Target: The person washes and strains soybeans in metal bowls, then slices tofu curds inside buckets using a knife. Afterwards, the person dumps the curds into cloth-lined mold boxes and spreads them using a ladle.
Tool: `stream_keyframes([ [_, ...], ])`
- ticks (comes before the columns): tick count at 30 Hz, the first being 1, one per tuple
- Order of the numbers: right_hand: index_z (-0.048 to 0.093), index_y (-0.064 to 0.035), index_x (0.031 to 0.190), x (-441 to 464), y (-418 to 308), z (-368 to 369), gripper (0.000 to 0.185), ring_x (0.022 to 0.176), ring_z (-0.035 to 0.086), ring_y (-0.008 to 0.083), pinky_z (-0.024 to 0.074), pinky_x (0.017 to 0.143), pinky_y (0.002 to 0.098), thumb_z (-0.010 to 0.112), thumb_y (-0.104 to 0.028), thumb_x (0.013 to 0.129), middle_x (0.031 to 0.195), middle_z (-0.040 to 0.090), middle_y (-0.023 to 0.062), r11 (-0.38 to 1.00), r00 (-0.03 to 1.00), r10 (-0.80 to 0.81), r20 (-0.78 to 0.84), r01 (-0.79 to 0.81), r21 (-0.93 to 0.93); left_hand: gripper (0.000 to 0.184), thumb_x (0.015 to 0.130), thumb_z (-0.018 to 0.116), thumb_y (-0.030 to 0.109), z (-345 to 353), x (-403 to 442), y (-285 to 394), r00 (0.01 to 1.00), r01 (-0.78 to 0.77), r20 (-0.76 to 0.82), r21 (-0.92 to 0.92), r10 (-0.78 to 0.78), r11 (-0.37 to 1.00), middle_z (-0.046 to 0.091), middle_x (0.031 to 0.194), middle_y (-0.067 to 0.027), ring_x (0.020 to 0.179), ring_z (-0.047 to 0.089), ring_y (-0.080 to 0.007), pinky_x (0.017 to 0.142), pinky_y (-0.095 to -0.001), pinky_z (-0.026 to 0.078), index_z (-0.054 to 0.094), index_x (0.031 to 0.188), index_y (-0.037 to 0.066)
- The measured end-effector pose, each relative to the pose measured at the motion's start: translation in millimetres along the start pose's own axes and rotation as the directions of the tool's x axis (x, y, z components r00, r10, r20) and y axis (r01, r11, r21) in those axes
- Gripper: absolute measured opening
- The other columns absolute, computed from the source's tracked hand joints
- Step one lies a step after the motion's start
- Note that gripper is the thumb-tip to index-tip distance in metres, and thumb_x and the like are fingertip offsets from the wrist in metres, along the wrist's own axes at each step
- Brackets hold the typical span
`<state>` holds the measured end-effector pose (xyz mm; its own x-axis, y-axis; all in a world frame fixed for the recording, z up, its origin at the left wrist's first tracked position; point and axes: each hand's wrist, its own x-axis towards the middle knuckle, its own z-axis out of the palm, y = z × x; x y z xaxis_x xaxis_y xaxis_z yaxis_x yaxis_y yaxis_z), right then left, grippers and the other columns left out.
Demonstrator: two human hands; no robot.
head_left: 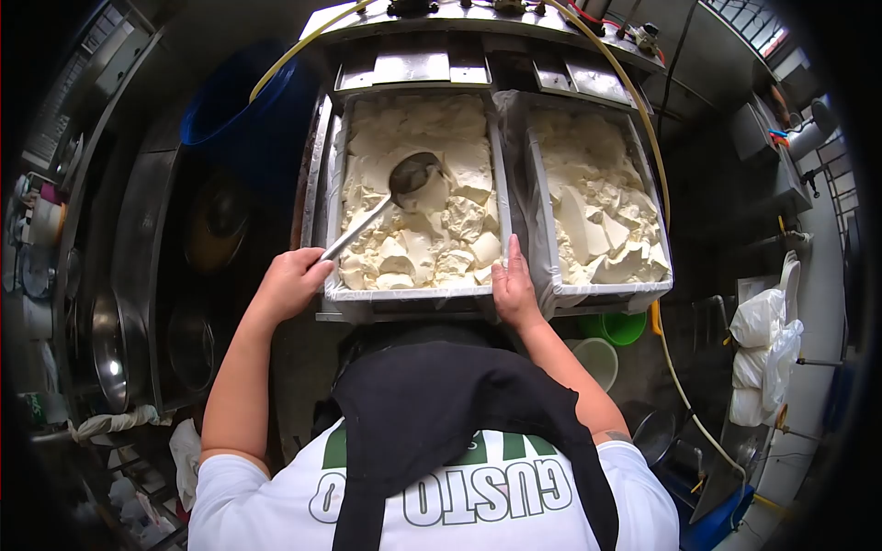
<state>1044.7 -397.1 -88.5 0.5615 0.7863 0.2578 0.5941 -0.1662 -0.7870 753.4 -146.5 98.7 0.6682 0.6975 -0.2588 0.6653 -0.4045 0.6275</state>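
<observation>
My left hand [296,281] is closed around the handle of a large metal ladle [360,226]. The ladle's round bowl rests on pale, broken-up curd [464,220] in the left cloth-lined tray [413,294]. At that tray's front right corner is my right hand [514,289], its fingers stretched along the rim and nothing visible held in it. Beside it on the right stands a second lined tray [611,289] with similar pale chunks [597,234].
A yellowish hose [654,151] arches over the trays and runs down on the right. Behind left stands a blue barrel [207,124]. A green bucket [625,328] and a whitish bucket [595,361] are below right. Shelves with metal bowls [112,354] line the left.
</observation>
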Motion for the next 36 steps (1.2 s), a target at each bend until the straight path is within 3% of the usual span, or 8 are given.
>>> stream_keyframes([
  [4, 0.022, 0.0083, 0.16, 0.5, -7.3, -2.7, 0.066, 0.145, 0.042, 0.0435, 0.0336, 0.12, 0.0423, 0.05, -0.019, 0.108, 0.155, 0.041, 0.0332, 0.997, 0.996, 0.062, 0.056, -0.064, 0.038, 0.03, 0.096, 0.062, 0.027, 21.1, 44.2, -2.6, 0.989, -0.048, -0.144, -0.028, 0.043, 0.998, 0.068, 0.079, -0.0214, 0.074, 0.068, -0.0308, 0.071, -0.0413, 0.051, 0.073, 0.103, -0.001],
  [11, 0.024, 0.0072, 0.159, -1.2, -5.2, -0.7, 0.065, 0.136, 0.048, 0.0481, 0.038, 0.116, 0.0481, 0.052, -0.018, 0.105, 0.147, 0.047, 0.0337, 1.0, 1.0, -0.011, 0.002, 0.011, -0.024, 0.034, 0.098, 0.062, 0.028, 56.8, 89.1, 31.7, 0.999, 0.039, 0.007, -0.282, -0.039, 0.959, 0.061, 0.069, -0.0071, 0.067, 0.055, -0.0156, 0.066, -0.0367, 0.047, 0.07, 0.091, -0.004],
  [13, 0.024, 0.0072, 0.159, -1.1, -3.3, 1.2, 0.065, 0.137, 0.047, 0.0482, 0.0372, 0.117, 0.0478, 0.051, -0.02, 0.106, 0.149, 0.046, 0.0338, 1.0, 1.0, -0.004, -0.002, 0.004, -0.014, 0.033, 0.098, 0.062, 0.028, 43.7, 67.6, 32.8, 0.979, 0.054, 0.203, -0.111, -0.031, 0.992, 0.06, 0.069, -0.0096, 0.066, 0.054, -0.0177, 0.066, -0.0372, 0.047, 0.068, 0.09, -0.004],
  [18, 0.021, 0.0065, 0.161, -3.8, -2.4, -0.2, 0.068, 0.143, 0.042, 0.0479, 0.0343, 0.12, 0.0465, 0.048, -0.03, 0.11, 0.155, 0.04, 0.0336, 0.999, 0.999, 0.03, 0.013, -0.03, 0.017, 0.031, 0.098, 0.061, 0.028, 19.4, -5.5, 35.1, 0.962, -0.036, 0.273, 0.055, 0.019, 0.998, 0.061, 0.072, -0.0179, 0.065, 0.058, -0.0287, 0.067, -0.0422, 0.049, 0.068, 0.094, -0.002],
  [27, 0.018, 0.0064, 0.161, -4.8, -4.3, -2.4, 0.072, 0.149, 0.036, 0.0445, 0.0306, 0.123, 0.0448, 0.042, -0.04, 0.112, 0.162, 0.033, 0.0312, 0.994, 0.995, 0.09, 0.051, -0.093, 0.053, 0.019, 0.095, 0.068, 0.018, -11.5, -37.6, 11.6, 0.986, -0.147, -0.017, 0.404, 0.168, 0.903, 0.069, 0.087, -0.0212, 0.084, 0.068, -0.0404, 0.073, -0.0457, 0.053, 0.07, 0.107, 0.004],
  [29, 0.02, 0.0069, 0.161, -3.1, -2.1, -1.8, 0.071, 0.148, 0.037, 0.0449, 0.031, 0.122, 0.0449, 0.042, -0.04, 0.112, 0.161, 0.034, 0.0314, 0.997, 0.998, 0.057, 0.032, -0.058, 0.043, 0.02, 0.097, 0.067, 0.02, -9.9, -39.7, 3.1, 0.991, -0.113, -0.06, 0.146, 0.123, 0.983, 0.068, 0.079, -0.0196, 0.076, 0.069, -0.0356, 0.071, -0.0453, 0.053, 0.07, 0.102, 0.0],
  [32, 0.022, 0.0075, 0.16, -2.7, -3.3, -1.5, 0.07, 0.148, 0.038, 0.0452, 0.0315, 0.122, 0.0448, 0.042, -0.039, 0.112, 0.161, 0.034, 0.0315, 0.997, 0.998, 0.059, 0.025, -0.06, 0.046, 0.025, 0.098, 0.066, 0.021, -3.8, -50.8, -2.5, 0.982, 0.029, 0.186, -0.049, -0.019, 0.998, 0.066, 0.077, -0.017, 0.068, 0.061, -0.0199, 0.068, -0.0357, 0.05, 0.072, 0.109, -0.002],
  [36, 0.022, 0.0078, 0.16, -3.1, -6.0, -3.2, 0.07, 0.147, 0.039, 0.0454, 0.0318, 0.122, 0.0448, 0.043, -0.038, 0.112, 0.16, 0.035, 0.0315, 0.995, 0.996, 0.086, 0.037, -0.088, 0.05, 0.022, 0.096, 0.067, 0.021, -23.8, -74.6, 20.8, 0.973, 0.041, 0.226, 0.055, -0.052, 0.998, 0.066, 0.076, -0.0164, 0.069, 0.065, -0.0267, 0.068, -0.0385, 0.051, 0.071, 0.103, 0.0],
])
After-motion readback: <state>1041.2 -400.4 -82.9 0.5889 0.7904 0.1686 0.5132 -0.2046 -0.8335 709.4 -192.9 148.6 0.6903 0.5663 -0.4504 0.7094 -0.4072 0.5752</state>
